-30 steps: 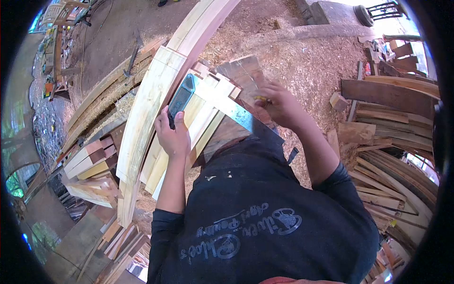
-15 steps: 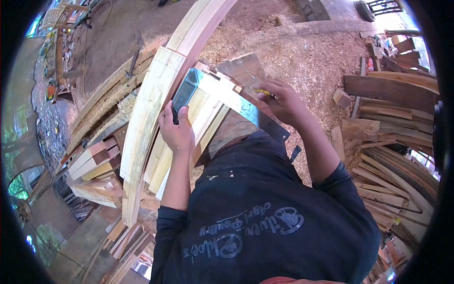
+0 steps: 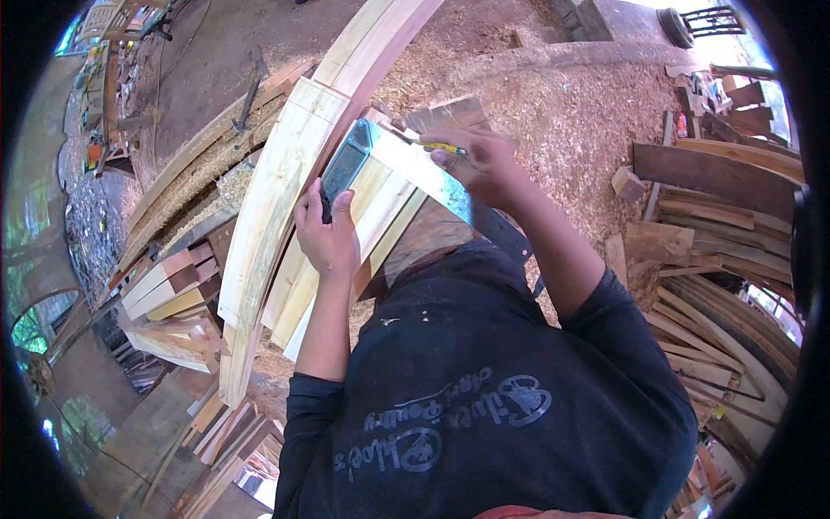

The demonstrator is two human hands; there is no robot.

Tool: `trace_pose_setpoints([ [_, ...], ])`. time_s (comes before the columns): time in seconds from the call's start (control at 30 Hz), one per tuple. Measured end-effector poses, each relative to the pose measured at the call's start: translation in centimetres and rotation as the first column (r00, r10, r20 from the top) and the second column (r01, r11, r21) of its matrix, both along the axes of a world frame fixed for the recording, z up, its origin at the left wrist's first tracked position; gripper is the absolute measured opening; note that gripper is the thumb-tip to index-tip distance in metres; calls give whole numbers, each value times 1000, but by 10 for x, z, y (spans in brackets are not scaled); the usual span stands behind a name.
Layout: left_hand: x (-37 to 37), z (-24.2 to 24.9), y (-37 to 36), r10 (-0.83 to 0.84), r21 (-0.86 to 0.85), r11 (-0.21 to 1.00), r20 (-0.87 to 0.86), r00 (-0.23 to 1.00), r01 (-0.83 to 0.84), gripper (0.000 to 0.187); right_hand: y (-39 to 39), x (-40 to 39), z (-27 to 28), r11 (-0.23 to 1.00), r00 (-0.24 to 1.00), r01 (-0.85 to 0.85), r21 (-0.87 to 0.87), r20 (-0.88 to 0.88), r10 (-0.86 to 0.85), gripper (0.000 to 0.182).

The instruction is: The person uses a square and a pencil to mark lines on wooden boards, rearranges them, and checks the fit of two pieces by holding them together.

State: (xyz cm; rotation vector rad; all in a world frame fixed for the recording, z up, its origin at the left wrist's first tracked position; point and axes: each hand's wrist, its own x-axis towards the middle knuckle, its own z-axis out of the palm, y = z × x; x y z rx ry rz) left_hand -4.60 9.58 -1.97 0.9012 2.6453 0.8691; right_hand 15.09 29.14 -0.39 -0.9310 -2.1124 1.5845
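Note:
My left hand [image 3: 328, 235] is closed around the dark handle of a try square [image 3: 347, 164], thumb on top. The square's shiny metal blade [image 3: 445, 186] lies slanting across several pale wooden strips [image 3: 373, 186], and its handle runs alongside a long light board [image 3: 281, 164]. A yellow pencil [image 3: 448, 148] is pinched in my right hand [image 3: 488, 173], pointing left. Its tip is close to the upper edge of the blade, near the ends of the strips. My right hand covers part of the blade.
Stacked curved timber [image 3: 718, 163] and thin offcuts fill the right side. Wood shavings [image 3: 553, 104] cover the ground ahead. A hammer [image 3: 251, 93] rests on planks at the upper left, and cut blocks [image 3: 173, 281] are piled below. A small wood block [image 3: 627, 183] sits at right.
My right hand has moved left with the pencil, bringing it over the blade's upper edge. The left hand still holds the try square in nearly the same place.

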Motion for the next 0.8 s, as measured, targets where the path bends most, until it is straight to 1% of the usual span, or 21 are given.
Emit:
trace_pose_setpoints([
  [0.03, 0, 1, 0, 1, -6, 1000, -3, 1000, -1, 58, 1, -3, -1, 999, 1000, -19, -49, -10, 19, 31],
  [0.13, 0, 3, 1, -5, -1, 1000, 11, 1000, 5, 58, 3, -10, -2, 998, 999, -54, -13, -7, 54, 31],
  [0.23, -1, 3, 1, -11, -21, 1000, -8, 1000, 11, 57, 10, -19, -7, 984, 987, -154, 91, 59, 149, 30],
  [0.33, -1, 1, 0, -2, -7, 1000, 8, 1000, 2, 57, 11, -26, -17, 956, 982, -188, 224, 74, 175, 31],
  [0.43, 0, 2, 1, 0, -3, 1000, 3, 1000, 0, 57, 14, -33, -15, 981, 990, -140, 136, 42, 135, 30],
  [0.53, 0, 3, 1, -7, -14, 1000, -3, 1000, 7, 56, 15, -38, -24, 980, 993, -118, 163, 33, 114, 31],
  [0.63, -1, 1, 0, -26, 3, 1000, -25, 999, 26, 57, 18, -40, -29, 971, 990, -138, 194, 11, 139, 31],
  [0.73, 0, 7, 2, -11, -21, 1000, 32, 999, 11, 56, 19, -36, -22, 973, 985, -174, 151, 44, 170, 30],
  [0.8, 0, 7, 3, -5, -29, 1000, 27, 1000, 6, 56, 15, -23, -13, 963, 971, -200, 179, 167, 171, 30],
])
